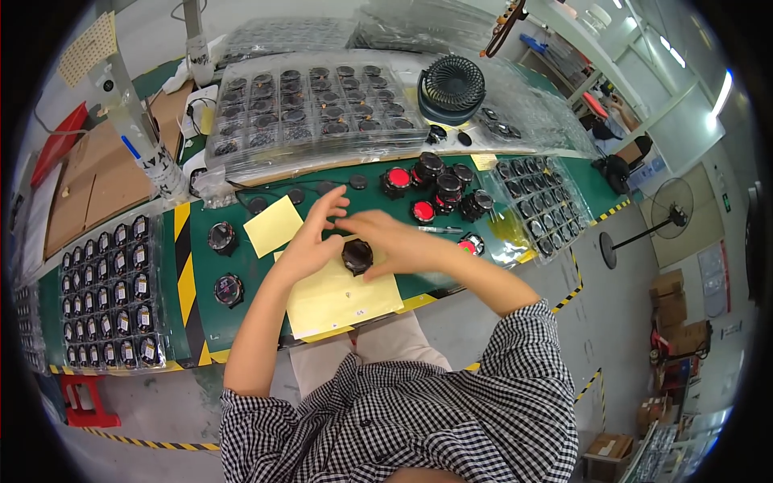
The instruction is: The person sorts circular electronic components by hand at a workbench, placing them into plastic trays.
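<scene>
One dark round watch [357,256] lay between both hands, against the near yellow sheet [342,306]. Left hand [314,241], on its left, had loosely open fingers holding nothing; right hand [400,243] had extended fingers, thumb beside the watch, whether gripping could not be told. Clustered watches [448,187] stood farther right.

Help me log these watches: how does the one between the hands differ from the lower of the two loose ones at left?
The middle watch, between the left hand and right hand, shows a dark face; the left watch shows coloured marks. The middle watch is over the larger yellow sheet; the left watch lies on the green table. Both are round and mostly black.
</scene>
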The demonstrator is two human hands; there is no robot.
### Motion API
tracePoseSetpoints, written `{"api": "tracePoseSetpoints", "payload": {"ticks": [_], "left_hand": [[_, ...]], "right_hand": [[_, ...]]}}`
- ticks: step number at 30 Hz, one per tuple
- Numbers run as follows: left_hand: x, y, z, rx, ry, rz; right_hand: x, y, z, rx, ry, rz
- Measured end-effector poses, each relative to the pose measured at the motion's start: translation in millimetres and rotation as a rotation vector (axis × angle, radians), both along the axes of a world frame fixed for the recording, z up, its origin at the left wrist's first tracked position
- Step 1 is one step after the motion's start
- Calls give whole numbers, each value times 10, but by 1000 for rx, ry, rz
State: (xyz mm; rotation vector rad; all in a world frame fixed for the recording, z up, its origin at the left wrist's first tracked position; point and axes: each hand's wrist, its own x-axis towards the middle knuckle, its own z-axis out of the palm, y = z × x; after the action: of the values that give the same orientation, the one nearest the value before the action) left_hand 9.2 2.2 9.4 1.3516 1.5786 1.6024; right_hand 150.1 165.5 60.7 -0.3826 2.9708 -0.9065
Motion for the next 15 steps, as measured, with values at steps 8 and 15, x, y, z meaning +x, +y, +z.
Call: {"api": "tracePoseSetpoints", "payload": {"ticks": [8,15], "left_hand": [[-93,72,-108,36,-68,175],[-80,71,-147,81,-60,209]], "right_hand": [[-395,1037,210,660,89,-58],[-565,1122,102,639,-15,-12]]}}
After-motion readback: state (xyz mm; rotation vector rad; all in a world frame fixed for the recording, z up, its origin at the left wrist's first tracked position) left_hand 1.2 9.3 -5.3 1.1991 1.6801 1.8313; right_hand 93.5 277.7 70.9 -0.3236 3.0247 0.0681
